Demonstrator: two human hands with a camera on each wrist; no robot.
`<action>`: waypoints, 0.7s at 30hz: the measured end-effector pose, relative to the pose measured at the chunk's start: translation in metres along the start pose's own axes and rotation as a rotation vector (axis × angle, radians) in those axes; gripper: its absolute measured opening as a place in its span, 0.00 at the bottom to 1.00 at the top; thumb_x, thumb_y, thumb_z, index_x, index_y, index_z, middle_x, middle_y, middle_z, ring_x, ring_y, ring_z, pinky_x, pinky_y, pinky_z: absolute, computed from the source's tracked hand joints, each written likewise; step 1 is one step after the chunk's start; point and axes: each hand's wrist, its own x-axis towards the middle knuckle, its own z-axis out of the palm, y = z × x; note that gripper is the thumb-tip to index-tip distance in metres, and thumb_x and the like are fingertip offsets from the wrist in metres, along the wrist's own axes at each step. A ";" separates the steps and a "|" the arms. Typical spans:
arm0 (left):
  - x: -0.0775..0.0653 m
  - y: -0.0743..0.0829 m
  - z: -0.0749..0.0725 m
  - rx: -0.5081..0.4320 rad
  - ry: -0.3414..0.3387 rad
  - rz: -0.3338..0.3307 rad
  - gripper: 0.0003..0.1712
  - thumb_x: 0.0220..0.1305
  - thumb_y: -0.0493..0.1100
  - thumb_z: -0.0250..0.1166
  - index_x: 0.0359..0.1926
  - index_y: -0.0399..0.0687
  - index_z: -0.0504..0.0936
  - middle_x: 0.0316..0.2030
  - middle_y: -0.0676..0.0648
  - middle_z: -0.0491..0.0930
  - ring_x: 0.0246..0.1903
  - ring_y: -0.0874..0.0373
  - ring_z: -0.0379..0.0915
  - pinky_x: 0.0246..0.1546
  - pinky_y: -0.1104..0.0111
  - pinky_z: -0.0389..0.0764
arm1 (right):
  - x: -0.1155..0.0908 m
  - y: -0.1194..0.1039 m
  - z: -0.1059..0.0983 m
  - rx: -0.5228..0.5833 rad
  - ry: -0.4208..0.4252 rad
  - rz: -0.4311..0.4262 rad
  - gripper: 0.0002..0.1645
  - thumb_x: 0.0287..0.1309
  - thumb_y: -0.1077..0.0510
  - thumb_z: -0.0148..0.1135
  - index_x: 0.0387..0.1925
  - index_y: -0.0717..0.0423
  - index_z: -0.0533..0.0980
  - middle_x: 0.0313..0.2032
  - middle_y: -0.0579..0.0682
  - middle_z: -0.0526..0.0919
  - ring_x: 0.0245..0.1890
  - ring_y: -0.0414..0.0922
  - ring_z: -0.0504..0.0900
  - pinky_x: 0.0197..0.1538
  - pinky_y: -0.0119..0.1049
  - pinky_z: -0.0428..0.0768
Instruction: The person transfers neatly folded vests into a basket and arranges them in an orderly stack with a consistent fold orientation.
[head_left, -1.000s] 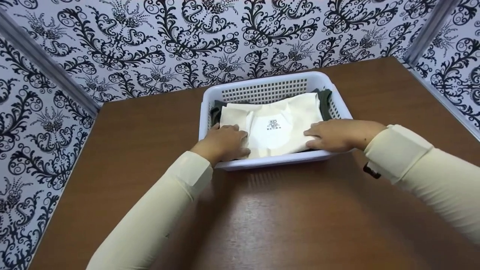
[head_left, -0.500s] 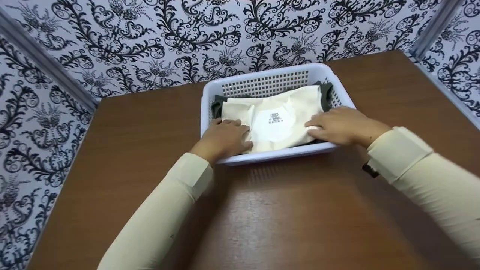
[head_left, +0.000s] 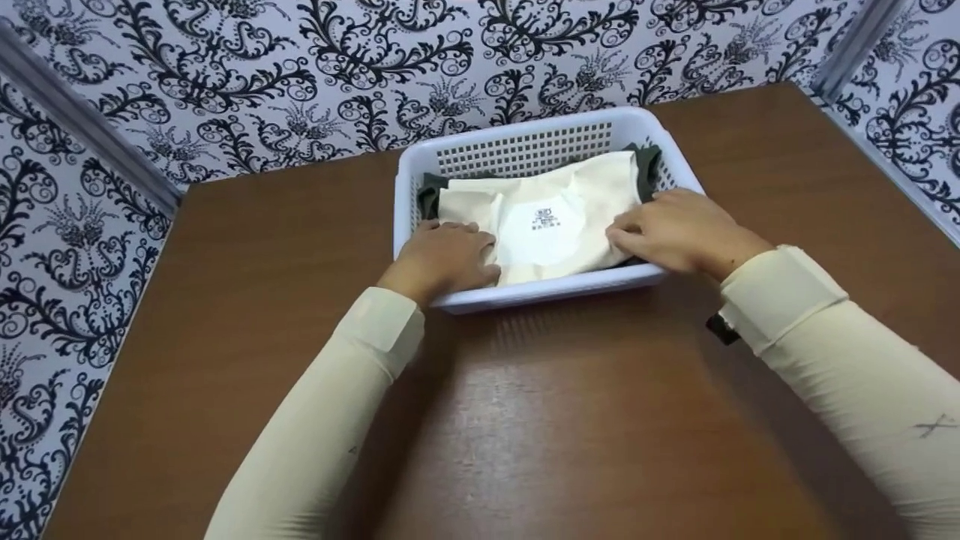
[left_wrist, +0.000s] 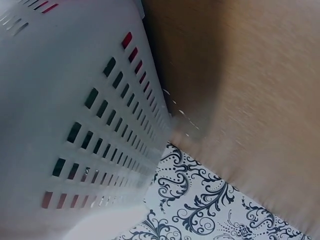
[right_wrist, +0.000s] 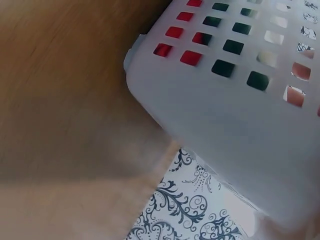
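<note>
A folded cream shirt, with a small printed neck label facing up, lies on top inside a white plastic basket. Dark green cloth shows beneath it at the basket's sides. My left hand rests on the shirt's left part, fingers reaching inside the basket and thumb on the fabric. At the right front corner my right hand pinches the shirt's edge between thumb and fingers. Both wrist views look at the outside of the basket, and red and green cloth shows through its holes.
The basket stands on a brown wooden table, close to the back wall. Black-and-white patterned panels rise behind the table and at both sides, joined by grey corner posts.
The head view has tilted, so basket and table sit higher in it. My right thumb and fingers have drawn closer together at the shirt's edge. The left hand stays on the shirt.
</note>
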 end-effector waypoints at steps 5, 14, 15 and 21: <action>-0.002 -0.008 0.005 -0.011 0.003 -0.004 0.31 0.65 0.61 0.51 0.63 0.52 0.76 0.57 0.46 0.78 0.63 0.48 0.72 0.67 0.47 0.64 | 0.008 -0.005 0.005 0.020 0.007 -0.010 0.24 0.72 0.46 0.40 0.29 0.41 0.82 0.34 0.42 0.86 0.34 0.49 0.76 0.49 0.50 0.73; -0.002 -0.013 0.008 -0.051 0.077 -0.022 0.25 0.70 0.61 0.49 0.51 0.51 0.81 0.54 0.47 0.82 0.60 0.46 0.75 0.64 0.46 0.68 | 0.014 -0.006 0.007 0.051 0.017 -0.017 0.24 0.71 0.47 0.41 0.32 0.40 0.84 0.31 0.41 0.86 0.32 0.47 0.76 0.46 0.48 0.73; -0.002 -0.013 0.008 -0.070 0.104 -0.024 0.25 0.71 0.62 0.48 0.51 0.51 0.81 0.54 0.47 0.82 0.59 0.46 0.75 0.64 0.46 0.68 | 0.013 -0.006 0.008 0.069 0.024 -0.017 0.23 0.71 0.47 0.42 0.35 0.42 0.85 0.33 0.42 0.87 0.34 0.48 0.79 0.48 0.49 0.74; -0.011 -0.004 -0.009 -0.217 0.294 -0.102 0.34 0.74 0.68 0.42 0.69 0.56 0.72 0.68 0.48 0.72 0.71 0.49 0.63 0.75 0.44 0.48 | 0.002 -0.015 0.001 0.171 0.101 0.038 0.32 0.74 0.40 0.45 0.66 0.55 0.73 0.63 0.58 0.78 0.65 0.62 0.73 0.73 0.63 0.55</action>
